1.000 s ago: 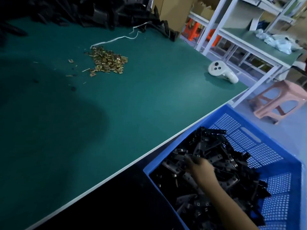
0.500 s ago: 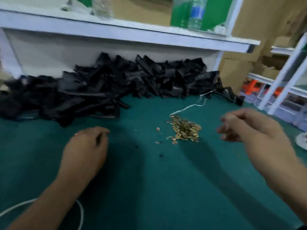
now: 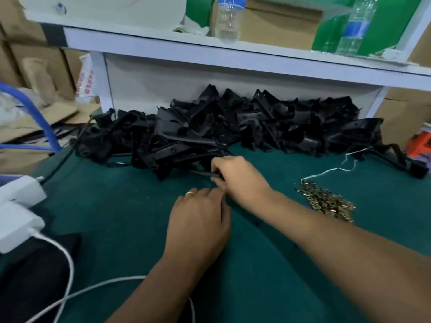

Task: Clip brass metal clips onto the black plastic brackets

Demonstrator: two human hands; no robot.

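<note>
A long heap of black plastic brackets (image 3: 233, 127) lies along the back of the green table (image 3: 116, 206). At the heap's front edge, my right hand (image 3: 242, 180) grips the end of one black bracket (image 3: 205, 173), its fingers curled round it. Just below and touching it is my left hand (image 3: 200, 220), a ring on one finger, its back to the camera. Its fingers curl forward under the right hand, and whatever they hold is hidden. To the right of my right forearm sits a small pile of brass clips (image 3: 326, 203).
White power adapters (image 3: 21, 194) and a white cable (image 3: 67, 264) lie at the left edge, with black cloth (image 3: 30, 276) below them. A blue tube (image 3: 35, 108) arcs at far left. A white shelf (image 3: 233, 52) with bottles (image 3: 227, 17) overhangs the heap. White string (image 3: 326, 171) trails by the clips.
My view swung from the blue crate beside the table to the heap. Both hands moved forward and came together, and the right one took hold of a bracket.
</note>
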